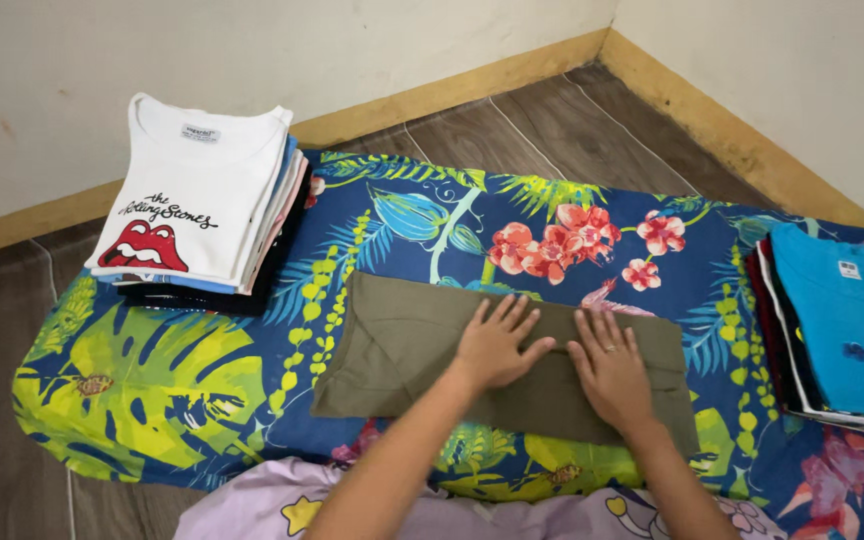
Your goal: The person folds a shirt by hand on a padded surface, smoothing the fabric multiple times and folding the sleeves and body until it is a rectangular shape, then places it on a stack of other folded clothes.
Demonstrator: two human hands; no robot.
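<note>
An olive-green garment lies folded into a long strip on a floral mattress. My left hand rests flat on its middle with the fingers spread. Just to the right, my right hand presses flat on the same garment, a ring on one finger. Neither hand grips the cloth; both lie palm down on top of it.
A stack of folded shirts, topped by a white one with a red print, sits at the mattress's far left. Another stack, topped by a turquoise shirt, is at the right edge. Wooden floor and walls lie beyond.
</note>
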